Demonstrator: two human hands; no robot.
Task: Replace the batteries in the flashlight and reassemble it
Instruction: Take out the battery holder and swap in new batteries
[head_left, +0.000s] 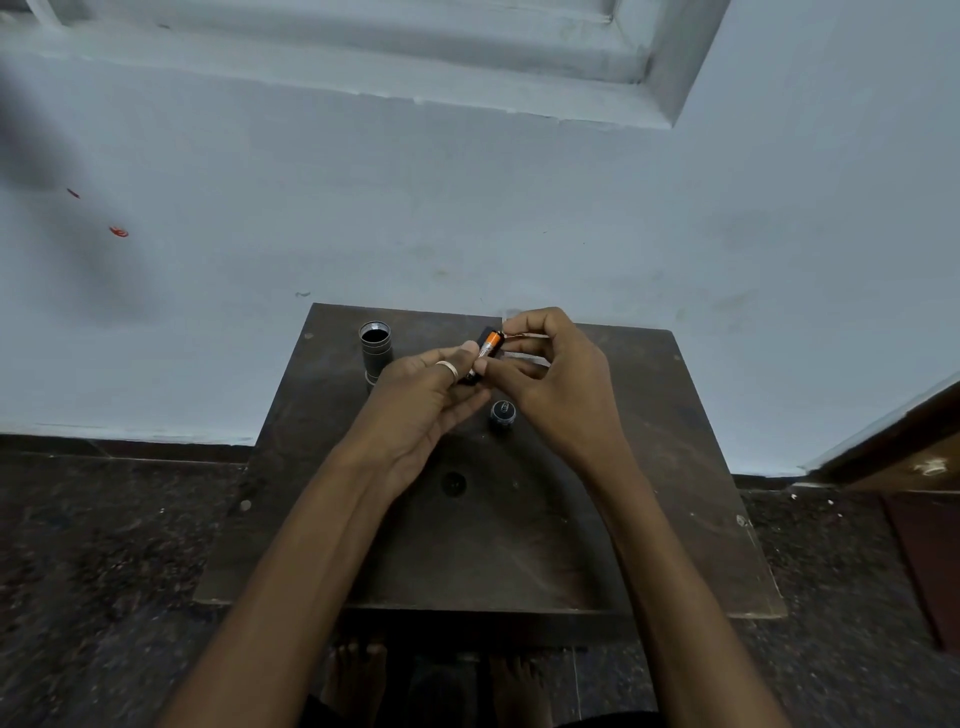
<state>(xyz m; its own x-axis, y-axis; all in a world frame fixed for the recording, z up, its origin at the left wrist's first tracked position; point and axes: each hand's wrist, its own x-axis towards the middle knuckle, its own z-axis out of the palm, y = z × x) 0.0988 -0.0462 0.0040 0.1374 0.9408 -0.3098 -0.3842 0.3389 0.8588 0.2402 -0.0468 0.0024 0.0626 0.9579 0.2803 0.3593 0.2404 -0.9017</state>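
Orange battery (490, 344) pinched between my left hand (423, 397) and right hand (558, 382); flashlight tube (375, 349) stands nearby on table (519, 551).

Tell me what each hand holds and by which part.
Both hands hold one thing: a black battery holder with an orange battery in it. The left hand grips its lower end; the right hand pinches its upper end.

A: What colour is the battery (489, 345)?
B: Orange with black. The ring (448, 368) is silver.
A: And the table (675, 467)?
B: Dark brown. The wall (467, 208) is pale blue with a red spot (118, 232). The floor (104, 545) is dark with tiny light speckles.
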